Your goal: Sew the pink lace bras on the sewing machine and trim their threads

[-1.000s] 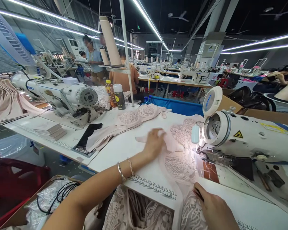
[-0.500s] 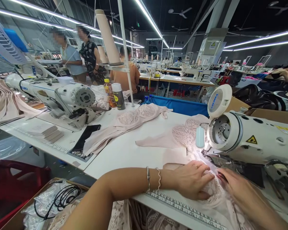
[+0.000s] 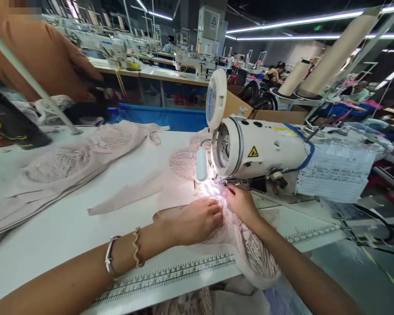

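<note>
While hands (image 3: 216, 212) press, lace piece (image 3: 249, 245) points needleward.

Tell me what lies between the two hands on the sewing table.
In the head view, pale pink lace fabric fills the gap between the left hand and the right hand. Both hands rest on it just before the sewing machine.
</note>
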The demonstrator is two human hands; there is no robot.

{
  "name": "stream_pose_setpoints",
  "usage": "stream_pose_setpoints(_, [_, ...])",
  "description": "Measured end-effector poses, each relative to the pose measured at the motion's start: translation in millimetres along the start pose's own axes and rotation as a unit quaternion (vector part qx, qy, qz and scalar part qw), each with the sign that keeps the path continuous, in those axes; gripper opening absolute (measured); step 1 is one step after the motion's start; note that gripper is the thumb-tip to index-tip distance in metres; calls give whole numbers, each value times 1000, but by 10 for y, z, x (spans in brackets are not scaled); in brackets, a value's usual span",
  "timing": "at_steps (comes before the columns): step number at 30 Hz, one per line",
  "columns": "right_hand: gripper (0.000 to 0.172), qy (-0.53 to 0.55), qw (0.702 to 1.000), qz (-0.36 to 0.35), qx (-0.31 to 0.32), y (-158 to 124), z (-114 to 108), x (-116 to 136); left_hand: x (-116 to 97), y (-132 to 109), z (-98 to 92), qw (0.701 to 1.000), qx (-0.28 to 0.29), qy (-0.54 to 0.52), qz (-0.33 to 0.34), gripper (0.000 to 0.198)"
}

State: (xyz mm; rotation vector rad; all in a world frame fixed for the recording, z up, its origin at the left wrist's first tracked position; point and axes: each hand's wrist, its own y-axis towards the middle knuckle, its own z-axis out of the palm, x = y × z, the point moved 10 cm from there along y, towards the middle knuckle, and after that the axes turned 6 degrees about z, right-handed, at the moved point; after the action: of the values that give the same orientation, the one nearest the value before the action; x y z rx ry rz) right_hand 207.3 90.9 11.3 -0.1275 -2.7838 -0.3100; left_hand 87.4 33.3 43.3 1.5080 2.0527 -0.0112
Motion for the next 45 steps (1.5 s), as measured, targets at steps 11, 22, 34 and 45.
stream_pose_setpoints(11, [16, 56, 996, -17, 63, -175, -13, 154, 87, -155, 276, 966, 7, 254, -48, 40])
stream_pose_setpoints(22, [44, 70, 994, -73, 44, -270, -39, 257, 40, -136, 296, 948, -29, 316, 6, 45])
stream_pose_setpoints(34, [49, 46, 996, -70, 17, -240, -55, 221, -52, -115, 242, 922, -49, 383, 32, 42])
stream_pose_setpoints(45, [25, 59, 997, -40, 22, -216, -70, 197, -49, -128, 262, 922, -25, 384, 48, 39])
